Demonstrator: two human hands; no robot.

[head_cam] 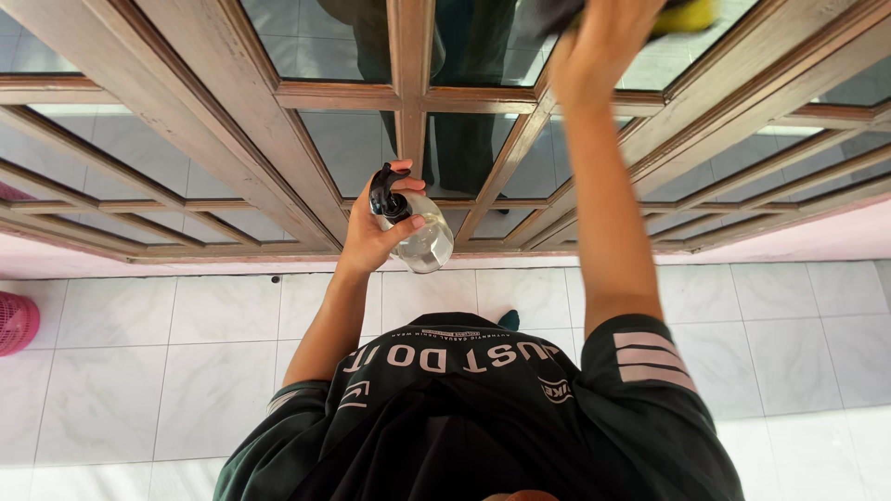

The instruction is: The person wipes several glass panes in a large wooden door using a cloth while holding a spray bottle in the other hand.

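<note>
Against wood-framed glass panes (353, 148), left hand (371, 232) gripping clear rounded spray bottle (422, 237)

At the top edge of the frame, right of centre, the right hand (601, 42) is blurred, and the yellow and dark cloth (682, 16) it presses to the glass is cut off by the edge, so its full shape cannot be told. The clear plastic spray bottle with a black trigger head (415, 227), in the middle of the frame, is partly covered by the fingers of the left hand (376, 232). A pink slatted plastic basket (16, 322) is cut off at the left edge. In the glass at top centre a dark reflected figure (464, 74) is dim and broken by the wooden bars.
</note>
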